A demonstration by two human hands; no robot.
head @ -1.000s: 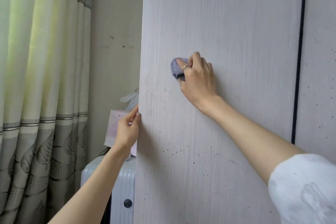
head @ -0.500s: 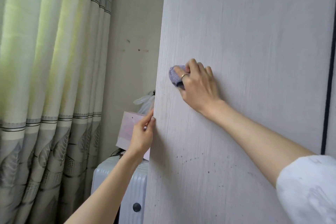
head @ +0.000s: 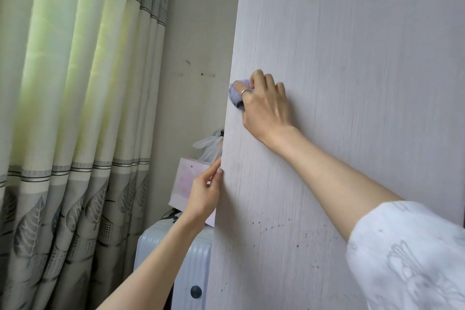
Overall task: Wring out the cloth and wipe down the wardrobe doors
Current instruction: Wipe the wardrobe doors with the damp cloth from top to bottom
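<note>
Your right hand point(head: 264, 106) grips the cloth point(head: 236, 94), mostly hidden under its fingers, at the door point(head: 352, 58) edge; left hand point(head: 205, 191) pinches that edge lower down, curtain point(head: 75, 108) left.

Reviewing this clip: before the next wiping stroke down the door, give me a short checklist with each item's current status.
1. Cloth gripped by right hand: ok.
2. Cloth against the door: ok.
3. Left hand steadying the door's edge: ok.
4. Dark specks lower on the door not yet wiped: not ok.
5. Cloth wrung out enough: cannot tell.
</note>
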